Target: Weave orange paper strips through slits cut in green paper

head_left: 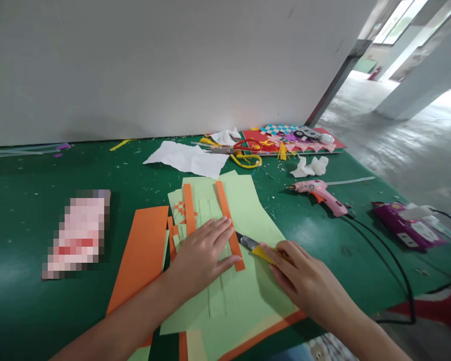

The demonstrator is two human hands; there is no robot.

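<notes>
My left hand (pixel 206 245) lies flat, thumb spread, on right orange strip (pixel 223 200); my right hand (pixel 308 273) clasps yellow cutter (pixel 264 253) alongside.

Passable between pixelated item (pixel 78 228) and orange sheet (pixel 141 250), or right hand (pixel 304 273) and black cord (pixel 412 303). Blocked ahead by scissors (pixel 227 150), 1 glue gun (pixel 326 195).

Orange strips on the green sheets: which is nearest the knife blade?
The rightmost strip: the blade is at its right edge; the other strips lie farther left.
</notes>
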